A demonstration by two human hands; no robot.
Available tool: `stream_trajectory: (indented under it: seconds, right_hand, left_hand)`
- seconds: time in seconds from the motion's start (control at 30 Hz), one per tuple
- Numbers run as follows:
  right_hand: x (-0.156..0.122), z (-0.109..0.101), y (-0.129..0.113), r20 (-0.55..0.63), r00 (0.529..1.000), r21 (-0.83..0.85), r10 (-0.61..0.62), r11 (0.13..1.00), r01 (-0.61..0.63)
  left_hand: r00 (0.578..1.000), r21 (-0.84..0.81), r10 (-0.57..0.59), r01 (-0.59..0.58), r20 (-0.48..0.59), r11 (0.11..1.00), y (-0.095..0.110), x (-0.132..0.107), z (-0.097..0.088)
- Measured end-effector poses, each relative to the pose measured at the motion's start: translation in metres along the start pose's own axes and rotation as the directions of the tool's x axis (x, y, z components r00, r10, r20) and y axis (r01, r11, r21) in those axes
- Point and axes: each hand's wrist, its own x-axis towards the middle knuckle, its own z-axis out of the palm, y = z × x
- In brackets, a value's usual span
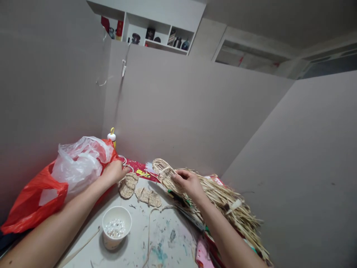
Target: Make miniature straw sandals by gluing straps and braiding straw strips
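My right hand point(191, 182) pinches a woven straw sandal point(164, 174) between thumb and fingers, its sole raised above the back of the table. My left hand point(115, 172) is at the back left beside the plastic bags; its fingers are drawn together, and whatever they hold is hidden. Just below its fingertips rests a small woven straw slipper point(128, 186). A second small straw slipper point(148, 197) lies to the right of it. In front stands a white paper cup point(117, 223) with shiny white beads inside.
A red plastic bag point(50, 193) and a clear bag point(79, 163) crowd the left. A bundle of dry straw point(231, 208) fills the right side. Behind the bags stands a white-topped bottle point(111, 137). Loose straw strands lie on the paint-stained table point(161, 238); grey partitions enclose it.
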Motion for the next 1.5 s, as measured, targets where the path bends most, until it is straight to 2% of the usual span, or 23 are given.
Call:
stream_trajectory:
  seconds: [0.07,0.1,0.17,0.27,0.33,0.4,0.5,0.63,0.83,1.07,1.3,1.4,1.5]
  right_hand:
    - [-0.021,-0.005,-0.017,-0.027,0.998,0.042,-0.055,0.998,0.056]
    - [-0.032,-0.008,-0.026,-0.061,0.993,0.075,-0.098,0.992,0.103]
    - [-0.053,-0.012,-0.045,-0.119,0.975,0.081,-0.186,0.977,0.196]
    - [-0.078,-0.016,-0.069,-0.184,0.922,0.016,-0.341,0.937,0.349]
    - [-0.090,-0.018,-0.080,-0.221,0.880,-0.040,-0.420,0.906,0.422]
    - [-0.096,-0.018,-0.085,-0.239,0.849,-0.074,-0.472,0.880,0.468]
    - [-0.101,-0.016,-0.086,-0.226,0.822,-0.103,-0.523,0.852,0.514]
    - [-0.102,-0.012,-0.083,-0.226,0.788,-0.151,-0.572,0.820,0.552]
    - [-0.105,-0.010,-0.085,-0.242,0.766,-0.187,-0.596,0.803,0.566]
    - [-0.110,-0.012,-0.093,-0.253,0.745,-0.225,-0.617,0.787,0.575]
    - [-0.111,-0.014,-0.089,-0.234,0.653,-0.304,-0.720,0.692,0.654]
    - [-0.112,-0.014,-0.087,-0.217,0.607,-0.338,-0.765,0.642,0.688]
    - [-0.112,-0.013,-0.086,-0.200,0.583,-0.357,-0.787,0.613,0.705]
  left_hand:
    - [0.997,-0.013,0.054,-0.055,-0.056,0.998,0.020,-0.009,-0.007]
    - [0.988,-0.052,0.139,-0.143,-0.070,0.988,0.032,-0.016,-0.011]
    - [0.969,-0.263,0.247,-0.239,0.000,0.935,0.059,-0.034,-0.020]
    - [0.923,-0.543,0.343,-0.201,0.173,0.816,0.096,-0.071,-0.032]
    - [0.905,-0.595,0.378,-0.199,0.194,0.779,0.113,-0.096,-0.034]
    - [0.890,-0.592,0.397,-0.199,0.225,0.781,0.121,-0.114,-0.033]
    - [0.871,-0.527,0.393,-0.195,0.295,0.827,0.125,-0.129,-0.027]
    - [0.842,-0.464,0.400,-0.210,0.361,0.861,0.122,-0.132,-0.020]
    - [0.827,-0.447,0.400,-0.208,0.394,0.870,0.122,-0.130,-0.018]
    - [0.801,-0.479,0.415,-0.185,0.432,0.858,0.124,-0.128,-0.023]
    - [0.780,-0.476,0.394,-0.142,0.486,0.868,0.127,-0.129,-0.027]
    - [0.778,-0.501,0.433,-0.178,0.455,0.847,0.125,-0.129,-0.023]
    - [0.793,-0.502,0.459,-0.229,0.401,0.834,0.123,-0.128,-0.019]
